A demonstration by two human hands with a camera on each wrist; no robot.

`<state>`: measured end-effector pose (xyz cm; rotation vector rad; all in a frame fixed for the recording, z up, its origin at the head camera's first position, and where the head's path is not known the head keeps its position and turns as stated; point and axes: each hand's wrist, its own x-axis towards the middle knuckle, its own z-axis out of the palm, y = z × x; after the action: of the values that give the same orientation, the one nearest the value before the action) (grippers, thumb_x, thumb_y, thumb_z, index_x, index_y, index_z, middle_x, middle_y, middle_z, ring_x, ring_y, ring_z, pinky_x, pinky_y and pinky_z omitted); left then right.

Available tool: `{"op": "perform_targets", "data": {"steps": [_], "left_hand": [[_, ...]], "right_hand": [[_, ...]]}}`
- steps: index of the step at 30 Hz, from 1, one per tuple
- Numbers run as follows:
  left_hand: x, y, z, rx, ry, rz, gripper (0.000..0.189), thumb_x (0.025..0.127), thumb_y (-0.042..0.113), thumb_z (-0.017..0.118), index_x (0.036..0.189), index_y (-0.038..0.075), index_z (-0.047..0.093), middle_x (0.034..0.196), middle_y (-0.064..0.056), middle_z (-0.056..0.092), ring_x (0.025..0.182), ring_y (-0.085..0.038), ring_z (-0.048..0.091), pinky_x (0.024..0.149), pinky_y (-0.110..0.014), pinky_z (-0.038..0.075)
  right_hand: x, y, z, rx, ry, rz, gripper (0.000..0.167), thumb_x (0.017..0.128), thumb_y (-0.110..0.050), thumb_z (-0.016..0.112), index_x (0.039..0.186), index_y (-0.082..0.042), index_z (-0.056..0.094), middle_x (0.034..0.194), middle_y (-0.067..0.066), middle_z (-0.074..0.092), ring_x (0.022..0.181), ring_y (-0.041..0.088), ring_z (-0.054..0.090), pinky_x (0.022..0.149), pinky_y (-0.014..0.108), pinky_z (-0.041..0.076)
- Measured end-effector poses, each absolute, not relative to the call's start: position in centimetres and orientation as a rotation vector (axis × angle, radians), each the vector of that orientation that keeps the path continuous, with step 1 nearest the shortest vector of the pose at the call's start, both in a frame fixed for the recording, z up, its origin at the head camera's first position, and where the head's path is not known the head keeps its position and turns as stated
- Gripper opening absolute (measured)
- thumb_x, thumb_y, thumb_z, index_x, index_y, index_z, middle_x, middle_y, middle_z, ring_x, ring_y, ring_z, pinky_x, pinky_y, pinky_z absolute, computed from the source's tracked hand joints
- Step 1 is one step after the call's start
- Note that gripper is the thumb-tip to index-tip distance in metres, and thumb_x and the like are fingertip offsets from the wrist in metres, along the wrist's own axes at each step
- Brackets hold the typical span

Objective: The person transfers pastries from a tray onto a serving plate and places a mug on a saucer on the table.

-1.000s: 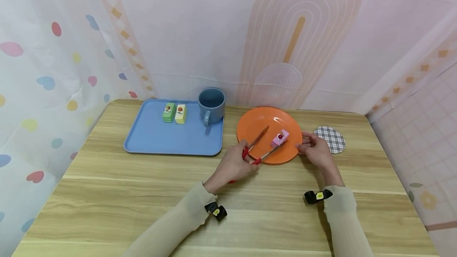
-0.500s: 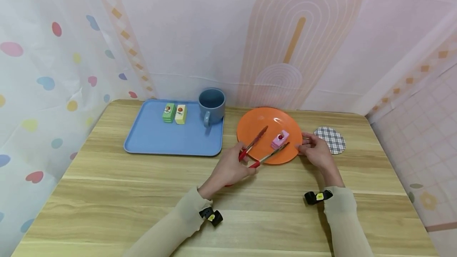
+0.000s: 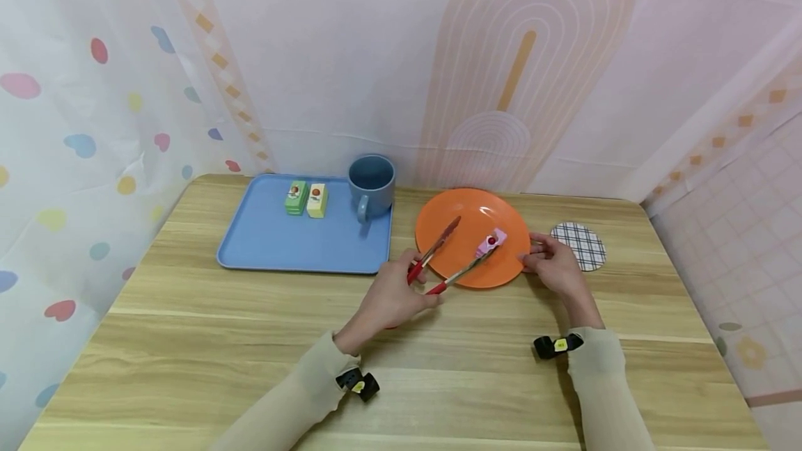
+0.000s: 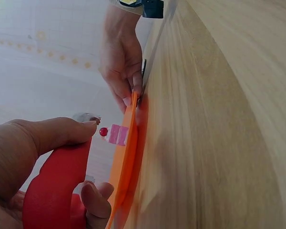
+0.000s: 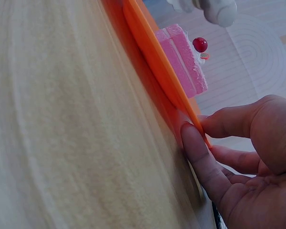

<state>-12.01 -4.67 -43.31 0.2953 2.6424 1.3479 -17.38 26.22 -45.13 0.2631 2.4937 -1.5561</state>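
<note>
two yellow labels (image 3: 560, 344), unreadable, left grip (image 3: 390, 298) holding tongs (image 3: 436, 289), right grip (image 3: 557, 266) pinching plate (image 3: 464, 205)

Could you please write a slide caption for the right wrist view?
The right hand pinches the edge of an orange plate bearing a pink cake slice.

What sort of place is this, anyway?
Probably a staged tabletop set rather than a real kitchen: patterned hangings close in the wooden table, a toy-like pink cake slice sits on an orange plate, and both wrists bear small black devices.
</note>
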Motion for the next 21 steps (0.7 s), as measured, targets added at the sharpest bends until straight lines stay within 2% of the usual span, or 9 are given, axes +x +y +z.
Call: {"op": "perform_targets", "data": {"steps": [11,21], "left_hand": [[-11.9,-6.2,-42.4,0.262,2.675,1.377,0.059,0.078,0.024,0.09,0.123,0.007,0.058,0.097,-0.008,0.071,0.068,-0.019,0.05,0.056,-0.028,0.036],[-11.9,-7.6,-41.5,0.158,2.666,1.402,0.062,0.078,0.026,0.091,0.127,0.01,0.057,0.094,-0.01,0.068,0.062,-0.02,0.05,0.052,-0.028,0.038]], "right_hand": [[-17.5,26.2,-45.1,0.27,2.508,-1.538,0.059,0.098,-0.006,0.064,0.152,-0.001,0.043,0.126,0.019,0.058,0.095,0.014,0.062,0.079,0.021,0.059],[-17.5,26.3,-45.3,0.262,2.504,-1.547,0.058,0.098,-0.007,0.066,0.152,-0.002,0.044,0.125,0.019,0.059,0.094,0.012,0.062,0.079,0.02,0.059]]}}
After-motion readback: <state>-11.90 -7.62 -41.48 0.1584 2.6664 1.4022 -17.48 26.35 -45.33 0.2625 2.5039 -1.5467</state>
